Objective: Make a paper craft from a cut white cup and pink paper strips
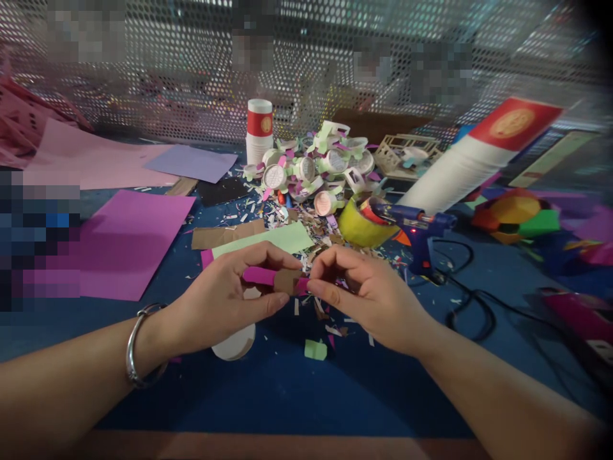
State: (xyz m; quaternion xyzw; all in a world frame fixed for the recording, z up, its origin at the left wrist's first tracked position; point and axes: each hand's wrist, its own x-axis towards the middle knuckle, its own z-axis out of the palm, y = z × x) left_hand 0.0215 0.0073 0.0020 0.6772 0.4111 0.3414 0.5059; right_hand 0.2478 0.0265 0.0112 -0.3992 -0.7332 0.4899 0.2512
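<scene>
Between both hands is a small brown cardboard piece [285, 282] with magenta paper [259, 276] showing at its two ends. My left hand [242, 287], with a silver bangle at the wrist, has thumb and fingers closed around the piece. At its right end, my right hand [352, 287] pinches the magenta paper between thumb and forefinger. A white round disc or cup part [234, 343] lies under my left hand, partly hidden. Just beyond the hands are a light green paper strip [282, 237] and a cardboard strip [228, 234]. A green paper scrap [315, 349] rests nearer to me.
A blue glue gun [424, 236] with a lit red light leans at a yellow-green roll [361, 223]; its black cable [483, 313] loops right. Behind rise a pile of cut cup pieces [330, 163] and stacked paper cups [260, 131]. Magenta paper [129, 243] lies left.
</scene>
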